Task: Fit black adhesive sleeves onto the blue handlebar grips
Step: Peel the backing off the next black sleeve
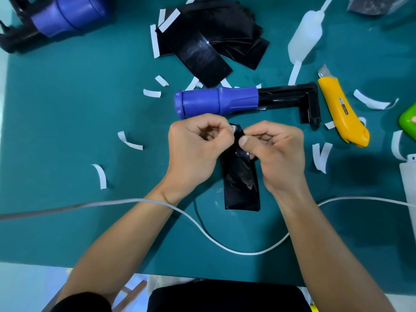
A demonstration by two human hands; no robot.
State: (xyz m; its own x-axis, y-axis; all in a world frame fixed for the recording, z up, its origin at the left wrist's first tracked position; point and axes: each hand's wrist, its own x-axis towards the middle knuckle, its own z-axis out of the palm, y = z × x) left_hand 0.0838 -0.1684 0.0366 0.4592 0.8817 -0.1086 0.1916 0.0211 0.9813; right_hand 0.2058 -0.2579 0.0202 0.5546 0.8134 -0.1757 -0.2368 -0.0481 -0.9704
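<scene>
A glossy black adhesive sleeve (242, 183) hangs between my two hands above the green mat. My left hand (195, 149) pinches its top edge, where a bit of white backing shows. My right hand (276, 152) pinches the same top end from the right, thumb on the black film. Just beyond my hands lies a blue handlebar grip (216, 102) on a black L-shaped bar (292, 95). A pile of black sleeves (209, 37) with white backing strips lies farther back. More blue grips (67, 14) sit at the far left corner.
A yellow utility knife (342, 111) lies right of the bar. A white squeeze bottle (308, 32) stands behind it, another white bottle (408, 183) and a green object (408, 120) at the right edge. Several white backing strips (130, 140) litter the mat. A white cable (225, 242) runs across the front.
</scene>
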